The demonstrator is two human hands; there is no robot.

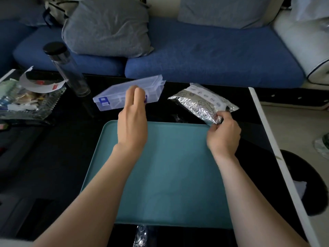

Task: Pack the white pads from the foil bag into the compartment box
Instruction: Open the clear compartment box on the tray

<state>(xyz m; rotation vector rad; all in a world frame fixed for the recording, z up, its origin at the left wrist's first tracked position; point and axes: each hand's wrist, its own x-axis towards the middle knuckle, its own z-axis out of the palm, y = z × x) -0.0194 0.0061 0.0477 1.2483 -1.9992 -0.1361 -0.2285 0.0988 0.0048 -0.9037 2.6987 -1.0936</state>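
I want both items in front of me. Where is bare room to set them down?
The teal tray is bare between the forearms, nearer than the compartment box and foil bag. Crowded: far left, around the glass dish and clear tube.

Your left hand [132,122] reaches forward, fingers straight and close together, back of the hand up. Your right hand [223,134] is curled, pinching the near corner of the foil bag [199,100].

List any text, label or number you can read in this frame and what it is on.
No text is legible.
The foil bag shows round icons and a fish drawing; any print is too small.
The white paper strip has red labels, blurred.
The compartment box shows none.
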